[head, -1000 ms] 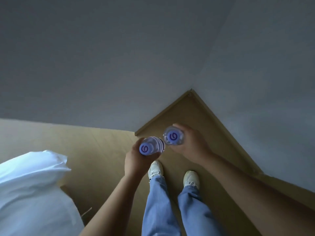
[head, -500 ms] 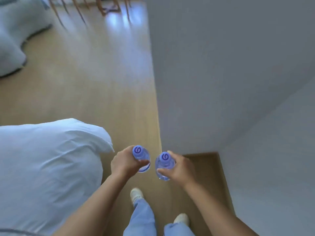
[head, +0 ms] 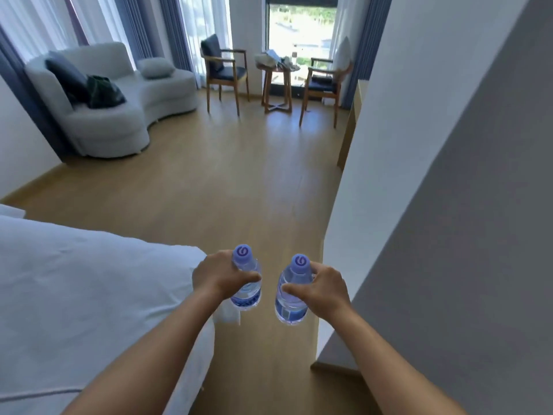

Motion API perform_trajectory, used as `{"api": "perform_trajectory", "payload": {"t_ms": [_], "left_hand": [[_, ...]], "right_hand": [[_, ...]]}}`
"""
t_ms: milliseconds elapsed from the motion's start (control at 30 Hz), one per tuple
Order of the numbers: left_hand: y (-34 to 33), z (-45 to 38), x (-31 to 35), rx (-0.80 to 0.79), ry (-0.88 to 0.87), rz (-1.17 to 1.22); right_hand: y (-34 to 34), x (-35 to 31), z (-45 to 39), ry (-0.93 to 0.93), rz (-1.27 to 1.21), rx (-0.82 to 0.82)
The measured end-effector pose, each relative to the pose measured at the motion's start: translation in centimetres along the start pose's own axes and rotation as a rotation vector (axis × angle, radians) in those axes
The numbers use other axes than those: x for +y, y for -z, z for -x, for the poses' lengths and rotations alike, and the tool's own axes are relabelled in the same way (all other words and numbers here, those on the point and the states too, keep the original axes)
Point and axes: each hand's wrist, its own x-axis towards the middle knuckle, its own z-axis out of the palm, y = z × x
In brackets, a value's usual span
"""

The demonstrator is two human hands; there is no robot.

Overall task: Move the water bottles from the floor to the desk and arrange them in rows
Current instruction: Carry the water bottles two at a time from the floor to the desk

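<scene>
I carry two clear water bottles with purple caps, both upright and side by side in front of me above the wooden floor. My left hand [head: 217, 275] grips the left bottle [head: 247, 287] round its upper body. My right hand [head: 321, 290] grips the right bottle [head: 291, 298] the same way. The two bottles are a little apart. Part of a light wooden desk [head: 351, 127] shows past the wall corner on the right.
A white bed [head: 89, 295] fills the lower left. A grey wall [head: 434, 205] runs along the right, with the wooden floor [head: 224, 181] as a passage between. Further off stand a grey sofa [head: 119, 100], two wooden chairs and a small round table [head: 276, 82] by the window.
My view has swung up from the corner floor and my feet to the whole room. Both hands still hold their bottles, which now stand more upright and further apart.
</scene>
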Motion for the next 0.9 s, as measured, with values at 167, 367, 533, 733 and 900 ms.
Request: {"api": "perform_trajectory", "payload": {"t_ms": [167, 367, 533, 733, 900], "left_hand": [[4.3, -5.2, -1.2, -0.030, -0.063, -0.029], [7.2, -10.7, -1.1, -0.032, -0.128, -0.035], [8.6, -15.1, -0.5, -0.055, -0.129, -0.007], [9.5, -21.8, 0.3, -0.071, -0.069, 0.082], [9.6, -29.6, 2.3, -0.060, -0.050, 0.036]], "right_hand": [[-0.2, -5.2, -4.5, -0.004, 0.010, 0.073], [0.1, -8.9, -9.1, -0.003, 0.015, 0.175], [0.7, -10.8, -13.5, -0.007, 0.026, 0.213], [0.4, -11.7, -20.4, -0.016, 0.018, 0.152], [0.5, -12.0, -28.7, -0.005, -0.020, 0.113]]}}
